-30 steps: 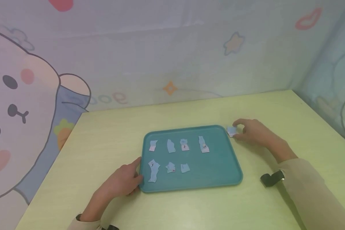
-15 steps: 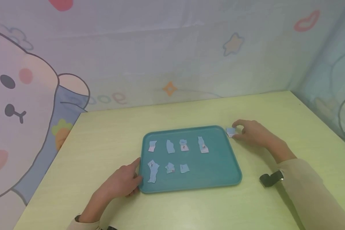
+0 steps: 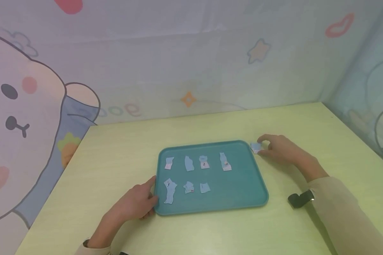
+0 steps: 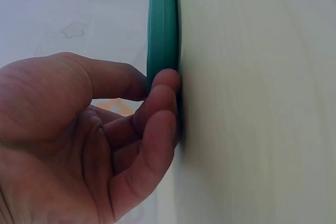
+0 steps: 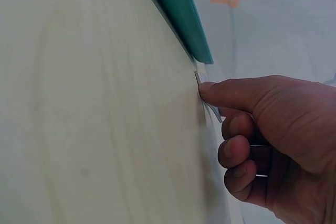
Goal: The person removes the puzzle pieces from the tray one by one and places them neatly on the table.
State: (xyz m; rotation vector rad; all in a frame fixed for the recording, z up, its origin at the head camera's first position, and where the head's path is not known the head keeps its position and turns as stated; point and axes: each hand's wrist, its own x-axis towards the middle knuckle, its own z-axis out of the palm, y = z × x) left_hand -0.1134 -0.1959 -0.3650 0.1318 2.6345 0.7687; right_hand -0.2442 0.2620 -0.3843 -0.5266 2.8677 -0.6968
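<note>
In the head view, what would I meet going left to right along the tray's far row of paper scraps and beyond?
Pink-and-blue scrap, plain blue scrap, dark-marked scrap, long scrap, pinched scrap outside the tray, right hand.

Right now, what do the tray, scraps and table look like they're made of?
Tray: probably hard plastic, smooth with a faint sheen; it's one even teal with rounded corners.
Scraps: likely printed paper, fairly matte; they're thin, with ragged edges and tiny marks.
Table: maybe wood or wood-look laminate, smooth; pale grain-like streaks show, but I can't tell which.
</note>
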